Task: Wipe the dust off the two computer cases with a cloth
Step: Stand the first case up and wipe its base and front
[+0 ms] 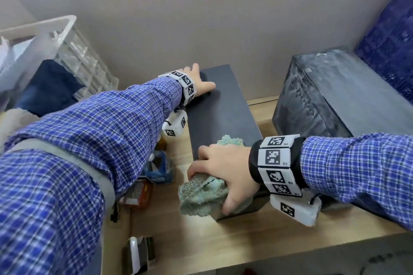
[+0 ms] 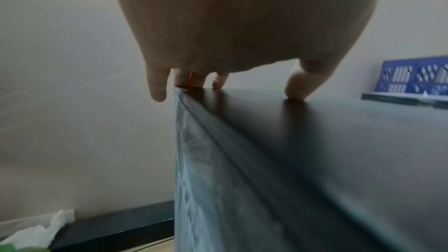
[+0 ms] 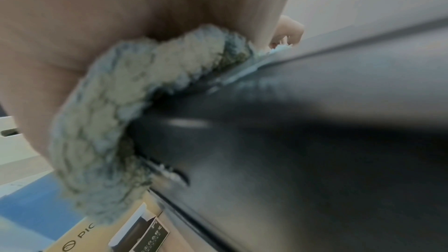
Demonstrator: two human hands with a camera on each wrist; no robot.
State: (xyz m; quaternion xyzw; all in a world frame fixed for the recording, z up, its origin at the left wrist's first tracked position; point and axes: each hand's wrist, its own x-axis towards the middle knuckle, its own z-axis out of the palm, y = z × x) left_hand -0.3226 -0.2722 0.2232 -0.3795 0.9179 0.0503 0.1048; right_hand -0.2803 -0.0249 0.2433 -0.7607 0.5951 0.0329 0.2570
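A dark computer case (image 1: 221, 116) stands on the wooden table (image 1: 245, 239), its top facing me. My left hand (image 1: 199, 83) rests flat on its far left corner; in the left wrist view the fingertips (image 2: 294, 91) touch the case top (image 2: 351, 141). My right hand (image 1: 221, 176) grips a crumpled grey-green cloth (image 1: 201, 194) against the case's near front edge. The right wrist view shows the cloth (image 3: 116, 114) bunched under the palm against the dark case (image 3: 303, 150). A second, dustier dark case (image 1: 335, 94) stands to the right.
A clear plastic basket (image 1: 67, 51) with dark fabric sits at the left. A blue crate (image 1: 393, 42) leans at the far right. Small boxes and jars (image 1: 143, 190) crowd the gap left of the table. A beige wall lies behind the cases.
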